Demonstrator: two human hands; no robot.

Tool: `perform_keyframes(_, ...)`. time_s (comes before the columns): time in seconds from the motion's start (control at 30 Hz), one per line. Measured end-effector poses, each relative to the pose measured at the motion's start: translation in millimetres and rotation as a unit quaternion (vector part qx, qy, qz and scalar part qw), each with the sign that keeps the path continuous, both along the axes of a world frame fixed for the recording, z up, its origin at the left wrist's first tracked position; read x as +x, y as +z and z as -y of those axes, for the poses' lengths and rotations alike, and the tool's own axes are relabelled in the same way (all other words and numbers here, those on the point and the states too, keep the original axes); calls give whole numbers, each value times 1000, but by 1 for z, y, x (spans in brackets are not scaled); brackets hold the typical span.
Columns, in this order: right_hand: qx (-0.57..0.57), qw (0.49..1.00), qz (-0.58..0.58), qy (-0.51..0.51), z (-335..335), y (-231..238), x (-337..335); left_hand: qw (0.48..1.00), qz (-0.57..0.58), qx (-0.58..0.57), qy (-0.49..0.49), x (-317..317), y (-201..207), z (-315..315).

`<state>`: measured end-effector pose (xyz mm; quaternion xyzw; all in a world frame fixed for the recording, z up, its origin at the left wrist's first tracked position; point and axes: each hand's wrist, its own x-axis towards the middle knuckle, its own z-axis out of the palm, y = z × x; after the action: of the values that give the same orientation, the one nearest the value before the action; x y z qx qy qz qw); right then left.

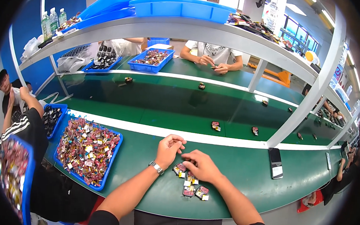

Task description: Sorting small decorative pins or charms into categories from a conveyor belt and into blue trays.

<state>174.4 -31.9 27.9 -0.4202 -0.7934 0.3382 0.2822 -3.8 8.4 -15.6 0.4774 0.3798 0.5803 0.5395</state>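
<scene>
My left hand (170,149), with a metal watch (156,167) at the wrist, is raised over the green worktop with its fingers curled in. Whatever they hold, if anything, is hidden. My right hand (202,165) is beside it, fingers bent and fingertips turned toward the left hand. Its grip is hidden too. Right under its thumb side lies a small black-cased circuit module (179,168) with red and yellow parts and a white label. Several more lie close together, among them a lower module (189,190) and a right-hand module (202,192).
A blue tray (120,150) heaped with small red circuit parts stands at my left. A dark phone (275,163) lies to the right. Beyond a white rail (166,132), the green conveyor (167,116) carries spaced modules. An overhead shelf (168,29) spans the line; a co-worker's hands (216,64) work opposite.
</scene>
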Motion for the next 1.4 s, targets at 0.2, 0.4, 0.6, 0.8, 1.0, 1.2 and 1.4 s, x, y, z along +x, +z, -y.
perform_keyframes(0.2,116,988,88,53,-2,-12,-7,1000,-15,5,-13,2,1,-1)
perform_keyframes(0.4,-7,997,-60,-47,-4,4,14,967,-162,-31,-194,-6,12,3)
perform_keyframes(0.6,155,985,-44,-65,-10,6,20,933,-150,-56,-321,-4,20,7)
perform_keyframes(0.8,290,949,-10,-126,-4,3,13,966,-19,-99,-237,1,25,14)
perform_keyframes(1.0,318,941,37,-113,-11,-5,11,972,3,-91,-218,3,19,10)
perform_keyframes(1.2,283,956,17,-76,-16,-5,18,972,-9,-85,-218,4,21,12)
perform_keyframes(1.4,239,967,-11,-89,-13,-5,16,964,1,-90,-252,0,20,11)
